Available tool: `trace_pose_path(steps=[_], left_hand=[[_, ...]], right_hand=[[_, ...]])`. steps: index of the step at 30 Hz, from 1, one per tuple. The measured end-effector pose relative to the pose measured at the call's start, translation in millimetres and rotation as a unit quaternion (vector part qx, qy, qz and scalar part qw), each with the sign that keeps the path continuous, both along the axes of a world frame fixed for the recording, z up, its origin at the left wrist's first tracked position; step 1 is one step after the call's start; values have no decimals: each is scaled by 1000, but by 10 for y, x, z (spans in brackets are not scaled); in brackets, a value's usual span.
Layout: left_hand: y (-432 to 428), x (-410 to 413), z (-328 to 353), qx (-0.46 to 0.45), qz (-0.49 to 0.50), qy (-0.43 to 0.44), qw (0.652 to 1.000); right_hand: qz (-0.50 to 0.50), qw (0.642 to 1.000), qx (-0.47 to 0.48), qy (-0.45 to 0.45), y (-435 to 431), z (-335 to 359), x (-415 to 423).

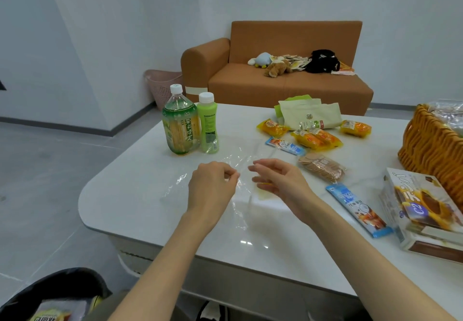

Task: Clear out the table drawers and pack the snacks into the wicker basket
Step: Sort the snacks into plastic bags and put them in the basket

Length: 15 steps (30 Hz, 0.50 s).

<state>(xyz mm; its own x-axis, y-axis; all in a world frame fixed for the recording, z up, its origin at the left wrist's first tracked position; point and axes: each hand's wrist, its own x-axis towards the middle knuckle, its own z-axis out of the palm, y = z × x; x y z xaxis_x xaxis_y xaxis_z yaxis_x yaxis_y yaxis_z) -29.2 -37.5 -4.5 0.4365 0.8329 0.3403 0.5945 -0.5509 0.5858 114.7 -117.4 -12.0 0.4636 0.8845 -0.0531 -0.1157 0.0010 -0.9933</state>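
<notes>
Left hand [213,185] pinches a clear plastic bag [241,156] while my right hand [278,182] hovers slack-fingered beside it, and I judge packing barely begun: most snacks [315,139] lie loose on the bench [150,208] beyond my right hand, the wicker basket [426,132] farther right.

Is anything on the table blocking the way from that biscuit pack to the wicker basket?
Nothing visible does: bare table lies between the biscuit pack and the wicker basket; the snack box sits nearer the person.
</notes>
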Motion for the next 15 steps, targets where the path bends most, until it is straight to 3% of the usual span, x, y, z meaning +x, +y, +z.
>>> trace_pose_path(steps=[5, 8, 11, 13, 15], left_hand=[[-76, 176, -24, -83, -66, -65, 992], [-74, 240, 68, -206, -96, -178, 958], [-124, 281, 228, -405, -142, -289, 856], [-112, 271, 262, -518, -169, -376, 750], [-71, 252, 242, -595, -186, -455, 636]], right_hand=[[-129, 967, 101, -195, -205, 158, 227], [-216, 896, 177, -345, -367, 321, 336], [-304, 755, 228, -534, -509, 423, 361], [-309, 676, 251, -620, -576, 427, 383], [-306, 631, 241, -671, -644, 365, 455]])
